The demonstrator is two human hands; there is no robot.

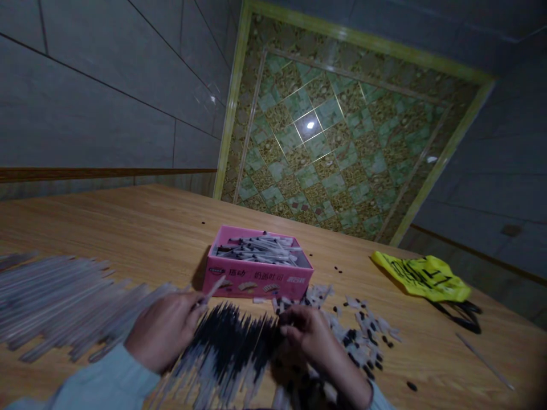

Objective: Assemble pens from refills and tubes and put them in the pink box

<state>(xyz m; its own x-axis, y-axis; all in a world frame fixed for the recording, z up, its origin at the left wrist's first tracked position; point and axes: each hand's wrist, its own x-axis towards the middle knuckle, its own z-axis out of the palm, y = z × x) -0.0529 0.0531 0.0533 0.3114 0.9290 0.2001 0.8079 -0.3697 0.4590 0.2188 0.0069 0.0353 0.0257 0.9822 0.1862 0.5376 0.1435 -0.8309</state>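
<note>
My left hand [173, 324] is closed around a slim whitish pen-like stick [215, 287], its tip slanting up in front of the pink box. Fingers bent into a pinch, my right hand [306, 330] is over the edge of the small loose parts; whatever they hold is too dark to make out. Between the hands lies a bundle of thin black and clear sticks [231, 341]. Small black and whitish pieces [363, 336] are scattered beside my right hand. Behind both hands, the pink cardboard box [258, 282] holds many whitish sticks with dark ends [265, 249].
Long clear tubes [55, 302] lie in a spread pile on the left of the wooden table [158, 219]. To the right are a yellow bag with black lettering [427, 276], its dark strap and a lone thin stick [485, 361]. Tiled walls [106, 85] rise behind.
</note>
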